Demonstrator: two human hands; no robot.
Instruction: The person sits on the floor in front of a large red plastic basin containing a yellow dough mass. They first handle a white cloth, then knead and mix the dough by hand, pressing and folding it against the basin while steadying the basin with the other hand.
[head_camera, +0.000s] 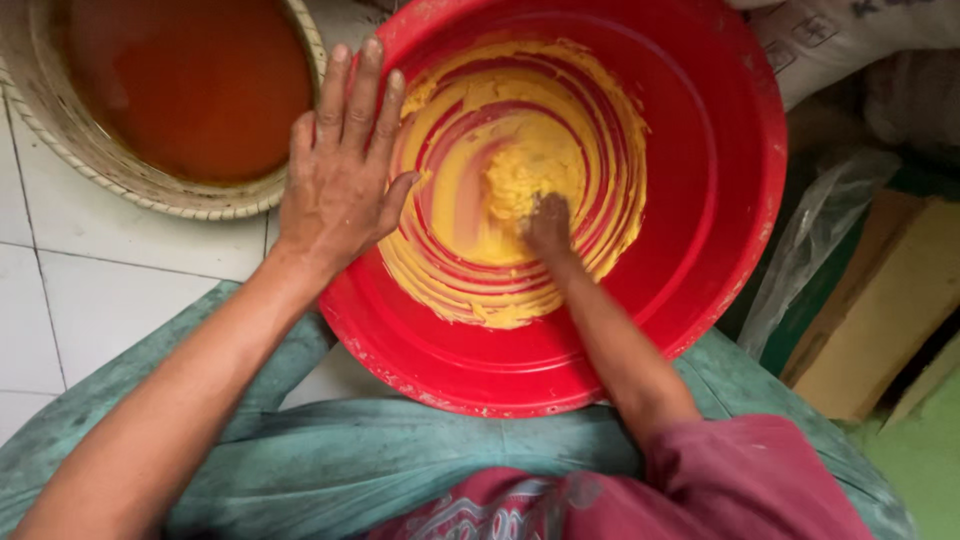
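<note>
We see a big red basin (700, 200) filling the middle of the view, resting against the person's lap on a white tiled floor (90, 290). Our left hand (340, 170) lies flat and open on the basin's rim at about nine o'clock, fingers spread and pointing toward twelve, gripping nothing. Our right hand (548, 225) is down at the centre of the basin, pressed into a lump of yellow dough (530, 170); it is coated in the paste, and we cannot tell whether its fingers are curled or open. Yellow smears ring the basin's inner wall in swirls around that lump. At ten o'clock, just beside the basin, stands a pale woven-edged bowl (120, 175) holding an orange-brown liquid (190, 80). At three o'clock lies crumpled clear plastic (820, 230).
</note>
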